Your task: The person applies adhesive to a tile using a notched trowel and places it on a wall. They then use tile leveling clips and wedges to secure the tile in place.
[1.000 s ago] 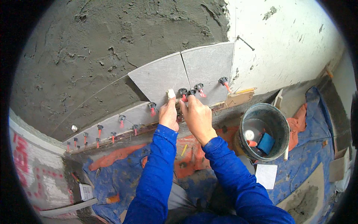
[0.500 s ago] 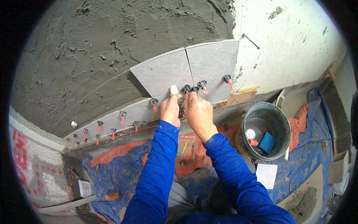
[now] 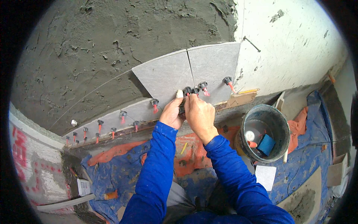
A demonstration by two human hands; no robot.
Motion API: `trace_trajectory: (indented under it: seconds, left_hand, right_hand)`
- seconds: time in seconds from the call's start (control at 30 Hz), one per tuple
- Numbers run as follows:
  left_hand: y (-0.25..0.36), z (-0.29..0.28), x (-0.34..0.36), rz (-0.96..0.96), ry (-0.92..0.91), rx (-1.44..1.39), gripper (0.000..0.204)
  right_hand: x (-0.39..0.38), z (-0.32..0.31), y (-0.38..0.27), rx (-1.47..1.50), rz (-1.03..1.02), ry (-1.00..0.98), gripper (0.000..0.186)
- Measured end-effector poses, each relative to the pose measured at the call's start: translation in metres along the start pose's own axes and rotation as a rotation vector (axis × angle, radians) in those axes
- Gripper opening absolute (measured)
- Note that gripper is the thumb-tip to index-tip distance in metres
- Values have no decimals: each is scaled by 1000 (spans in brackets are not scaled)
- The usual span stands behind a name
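Note:
Light grey tiles (image 3: 166,71) sit on a mortared wall, with red-and-black levelling clips (image 3: 203,86) along their joints. My left hand (image 3: 172,111) is curled beside the middle clips, something white at its raised thumb tip; what lies inside its fingers is hidden. My right hand (image 3: 200,114) is closed, fingertips pinched at the red stem of a middle levelling clip (image 3: 195,91), partly hiding it.
A dark bucket (image 3: 280,114) holding water and a blue sponge (image 3: 266,144) stands at the right. A blue tarp (image 3: 110,177), orange sheeting (image 3: 298,123), a white square piece (image 3: 265,177) and a mortar-smeared board (image 3: 313,190) lie below. A long bolt (image 3: 252,43) sticks from the wall.
The white-tipped thumb of my left hand has moved right, closer to the middle clips. My right hand has shifted slightly, staying pinched at the clips.

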State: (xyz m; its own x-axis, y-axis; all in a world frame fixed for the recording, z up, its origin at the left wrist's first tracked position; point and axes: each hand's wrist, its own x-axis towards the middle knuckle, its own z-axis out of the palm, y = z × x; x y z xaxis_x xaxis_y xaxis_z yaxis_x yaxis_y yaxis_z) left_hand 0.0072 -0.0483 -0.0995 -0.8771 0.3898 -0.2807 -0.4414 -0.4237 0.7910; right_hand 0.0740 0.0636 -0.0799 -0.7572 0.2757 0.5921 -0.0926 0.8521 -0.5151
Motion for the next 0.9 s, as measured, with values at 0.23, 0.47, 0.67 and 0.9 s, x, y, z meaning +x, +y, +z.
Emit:
trace_trajectory:
  seconds: [0.23, 0.47, 0.67, 0.9]
  left_hand:
    - [7, 36, -24, 470, 371, 533, 22]
    - [2, 28, -26, 295, 453, 510, 28]
    - [2, 13, -11, 17, 134, 97, 37]
    - [3, 11, 3, 16, 135, 9, 27]
  right_hand:
    - [-2, 3, 5, 31, -67, 66, 21]
    - [-2, 2, 8, 20, -82, 47, 19]
    - [-1, -3, 5, -26, -83, 19, 18]
    - [1, -3, 4, -48, -105, 0, 15]
